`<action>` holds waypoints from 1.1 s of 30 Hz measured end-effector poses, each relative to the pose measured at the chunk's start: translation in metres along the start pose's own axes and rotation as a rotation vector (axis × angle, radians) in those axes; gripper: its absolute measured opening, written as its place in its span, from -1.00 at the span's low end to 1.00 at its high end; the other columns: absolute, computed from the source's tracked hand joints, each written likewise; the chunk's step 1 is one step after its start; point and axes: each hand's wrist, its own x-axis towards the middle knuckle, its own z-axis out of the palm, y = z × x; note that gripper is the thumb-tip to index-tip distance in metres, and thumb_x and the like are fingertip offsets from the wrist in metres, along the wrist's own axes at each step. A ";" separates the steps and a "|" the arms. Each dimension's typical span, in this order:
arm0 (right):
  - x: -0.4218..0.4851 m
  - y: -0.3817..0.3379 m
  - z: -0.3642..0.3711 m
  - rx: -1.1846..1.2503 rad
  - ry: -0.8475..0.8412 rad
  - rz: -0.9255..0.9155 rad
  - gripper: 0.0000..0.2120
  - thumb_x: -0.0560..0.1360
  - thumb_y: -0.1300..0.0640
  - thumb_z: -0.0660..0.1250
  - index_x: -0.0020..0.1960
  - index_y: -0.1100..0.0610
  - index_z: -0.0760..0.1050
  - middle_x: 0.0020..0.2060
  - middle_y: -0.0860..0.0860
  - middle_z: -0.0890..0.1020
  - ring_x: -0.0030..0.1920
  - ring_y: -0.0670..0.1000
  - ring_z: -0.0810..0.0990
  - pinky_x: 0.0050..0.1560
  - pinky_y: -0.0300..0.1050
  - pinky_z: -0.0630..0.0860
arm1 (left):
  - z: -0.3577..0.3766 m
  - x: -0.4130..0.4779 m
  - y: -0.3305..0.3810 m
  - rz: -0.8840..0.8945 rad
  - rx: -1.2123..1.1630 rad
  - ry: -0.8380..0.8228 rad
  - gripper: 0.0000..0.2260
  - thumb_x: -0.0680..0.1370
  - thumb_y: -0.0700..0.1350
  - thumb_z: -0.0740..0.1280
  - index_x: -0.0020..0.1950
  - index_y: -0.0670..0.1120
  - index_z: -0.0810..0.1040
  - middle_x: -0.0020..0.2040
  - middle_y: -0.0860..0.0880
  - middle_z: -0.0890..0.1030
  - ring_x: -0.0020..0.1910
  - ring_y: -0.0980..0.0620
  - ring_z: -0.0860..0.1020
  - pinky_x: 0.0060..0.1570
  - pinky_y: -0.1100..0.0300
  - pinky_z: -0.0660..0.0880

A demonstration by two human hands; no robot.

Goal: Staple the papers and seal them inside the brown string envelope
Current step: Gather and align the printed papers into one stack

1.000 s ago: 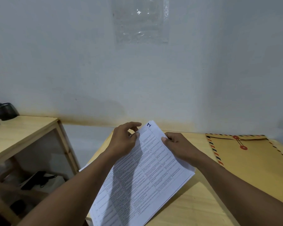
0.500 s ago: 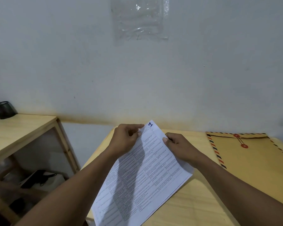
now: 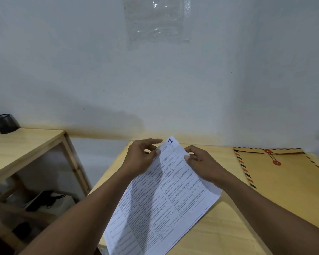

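Above the tabletop (image 3: 219, 230), both hands grasp the papers (image 3: 160, 196), a printed stack held tilted, its far corner raised and marked with a handwritten "1". Left hand (image 3: 138, 159): thumb on the top sheet at the stack's left edge, fingers curled behind and above the corner. Right hand (image 3: 203, 164): thumb on the stack's right edge, fingers bent beside it; both hands are closed on the papers. Near end of the papers overhangs the tabletop's left edge. Right of the papers, well apart from them, the envelope (image 3: 287, 184) lies flat on the tabletop, flap toward the wall (image 3: 63, 61), two red string discs showing, striped border along its edges; nothing rests on it. Left of the papers, across a gap, stands a lower shelf (image 3: 26, 142) of pale wood; dark mesh holders (image 3: 4, 123) sit on its far left corner, and dark items, too dim to identify, lie in its compartment beneath. Behind the papers, a clear plastic sheet (image 3: 157, 19) is stuck high on the wall. Nothing stands between the papers and the envelope but the right forearm. Compared with the frame a second ago, the papers sit in nearly the same place and tilt; the left index finger has extended over the marked corner, and the right fingers have curled closer to the edge.
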 end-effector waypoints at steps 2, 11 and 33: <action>0.001 0.002 -0.001 -0.011 0.034 -0.011 -0.88 0.67 0.11 0.18 0.14 -0.02 0.48 -0.14 0.04 0.73 -0.15 0.06 0.71 -0.07 0.02 0.60 | 0.001 0.000 0.000 0.005 -0.013 0.000 -0.75 0.57 -0.13 0.45 0.21 0.13 0.68 -0.07 0.03 0.72 -0.07 -0.02 0.70 -0.11 0.07 0.62; 0.007 0.001 0.000 -0.106 0.247 -0.078 -0.82 0.58 0.21 0.31 0.02 -0.06 0.58 -0.15 0.04 0.62 -0.39 -0.08 0.52 -0.25 -0.06 0.51 | 0.004 -0.001 0.004 -0.008 -0.042 0.002 -0.75 0.56 -0.16 0.46 0.22 0.05 0.70 0.01 0.10 0.72 -0.05 0.12 0.67 -0.15 0.36 0.51; -0.024 -0.009 -0.019 -0.090 0.326 0.028 -0.82 0.52 0.22 0.37 -0.06 -0.01 0.70 -0.14 0.06 0.70 -0.06 0.16 0.67 -0.13 -0.11 0.54 | 0.021 -0.017 0.013 -0.034 -0.103 -0.142 -0.77 0.56 -0.15 0.46 0.19 0.05 0.71 -0.03 0.07 0.75 -0.09 0.17 0.68 0.03 0.20 0.60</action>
